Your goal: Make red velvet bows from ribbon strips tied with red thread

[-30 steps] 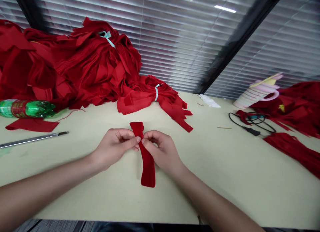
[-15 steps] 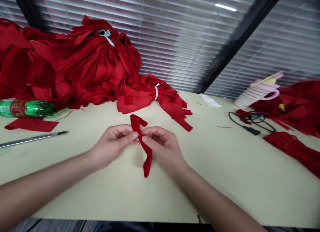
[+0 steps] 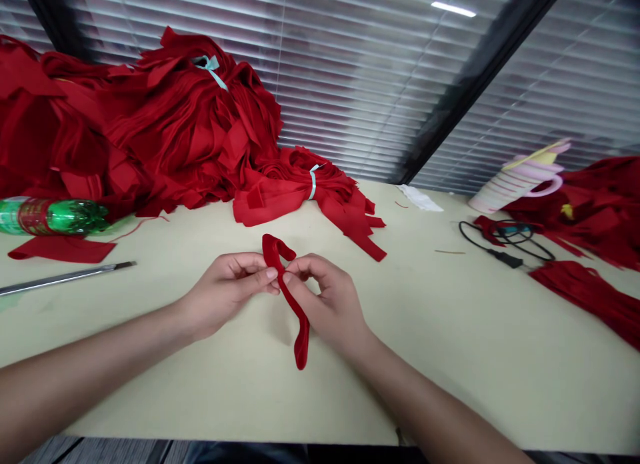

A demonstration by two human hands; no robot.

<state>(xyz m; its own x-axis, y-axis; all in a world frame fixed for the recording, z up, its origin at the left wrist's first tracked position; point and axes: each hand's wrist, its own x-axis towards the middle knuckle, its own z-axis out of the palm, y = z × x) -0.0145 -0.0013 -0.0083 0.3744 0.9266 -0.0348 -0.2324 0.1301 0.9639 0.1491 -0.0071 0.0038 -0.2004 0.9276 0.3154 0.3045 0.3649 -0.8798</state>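
Note:
A narrow strip of red velvety fabric (image 3: 300,337) hangs down between my hands, its upper end curled into a small loop. My left hand (image 3: 227,284) pinches the strip just below the loop, between thumb and fingertips. My right hand (image 3: 325,297) grips it from the other side, and its fingers touch those of my left hand. The lower end of the strip dangles free just above the pale table (image 3: 150,377). Part of the strip is hidden behind my fingers.
Behind my hands lies a large heap of red fabric strips (image 3: 165,124), with a tied bundle (image 3: 300,197) in front. To the left are a green plastic bottle (image 3: 55,217) and a long metal tool (image 3: 65,275). A black cable (image 3: 500,246) and more red fabric (image 3: 595,297) lie right.
The strip now hangs narrower, and its top curls into a tighter loop. Both hands have drawn closer around it, and the view has shifted slightly.

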